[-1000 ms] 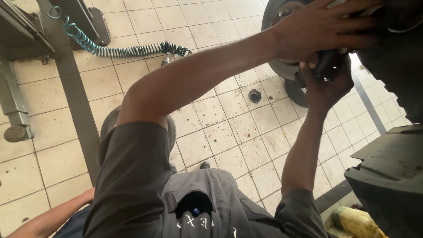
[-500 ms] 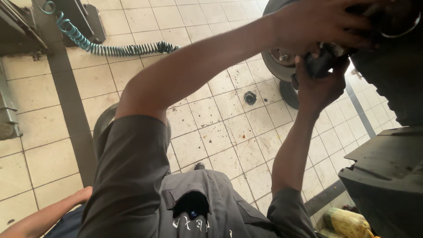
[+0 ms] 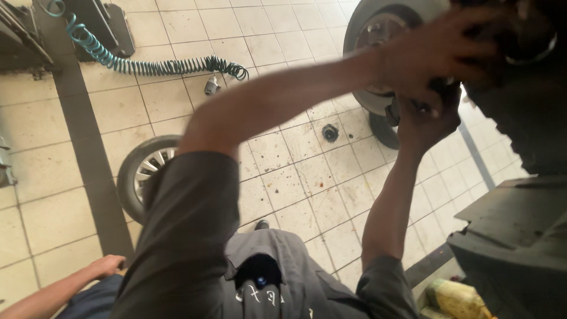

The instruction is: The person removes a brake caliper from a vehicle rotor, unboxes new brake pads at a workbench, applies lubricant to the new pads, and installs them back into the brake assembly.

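Both hands are raised to the underside of a lifted car, meeting at the round grey metal brake disc and hub point(image 3: 378, 35) at the top of the view. One hand, the left hand point(image 3: 440, 53) by my reading, though the crossed arms make sides uncertain, lies spread over the hub area, fingers wrapped onto a dark part. The right hand point(image 3: 426, 121) reaches up from below and pinches a small dark fitting point(image 3: 413, 106) just under the disc; what exactly it grips is too blurred to tell.

By the look of it the step in hand is work on a part at the hub, steadied above and turned or pulled from below; a next move would want a firm hold and care not to drop the piece.

On the beige tiled floor point(image 3: 283, 183) lie a coiled teal air hose point(image 3: 147, 65), a removed wheel with silver rim point(image 3: 144, 174), and a small black round cap point(image 3: 329, 132). Another person's hand point(image 3: 106, 266) rests low at the left.

Against the earlier frames the view has tilted: more of the disc and the wheel shows, and the hands sit closer together.
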